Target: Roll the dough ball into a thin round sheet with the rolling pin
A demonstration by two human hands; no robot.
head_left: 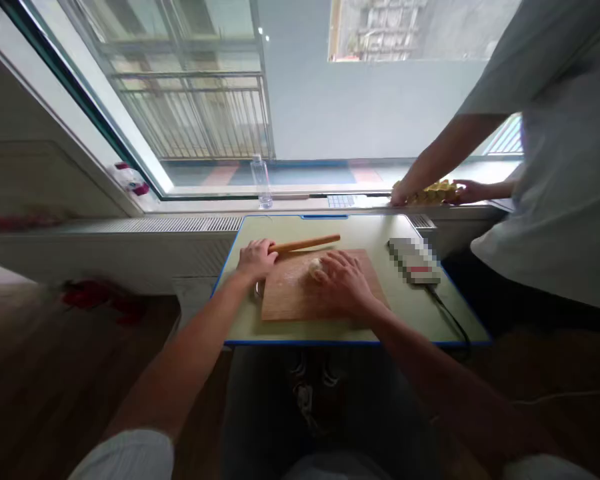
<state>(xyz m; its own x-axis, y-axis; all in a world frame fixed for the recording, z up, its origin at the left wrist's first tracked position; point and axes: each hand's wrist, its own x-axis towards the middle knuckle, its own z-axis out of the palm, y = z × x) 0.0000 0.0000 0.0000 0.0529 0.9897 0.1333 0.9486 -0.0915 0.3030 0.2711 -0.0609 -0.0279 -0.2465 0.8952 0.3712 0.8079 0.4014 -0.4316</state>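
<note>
My left hand (257, 259) is closed at the left end of a wooden rolling pin (307, 243), beside the upper left corner of a wooden cutting board (290, 300). The pin slants slightly upward to the right along the board's far edge. On the board, my right hand (344, 280) presses over a small pale lump of dough (316, 269), its fingers reaching forward and hiding most of it. Light flour marks show on the wood. Part of a metal ring (259, 289) peeks out at the board's left edge.
The board lies on a small blue-edged table (245, 327). A blurred-out device (415, 261) with a black cable (453, 313) lies at right. A clear bottle (261, 181) stands on the windowsill. Another person (565, 167) at right handles a yellow object (433, 193) there.
</note>
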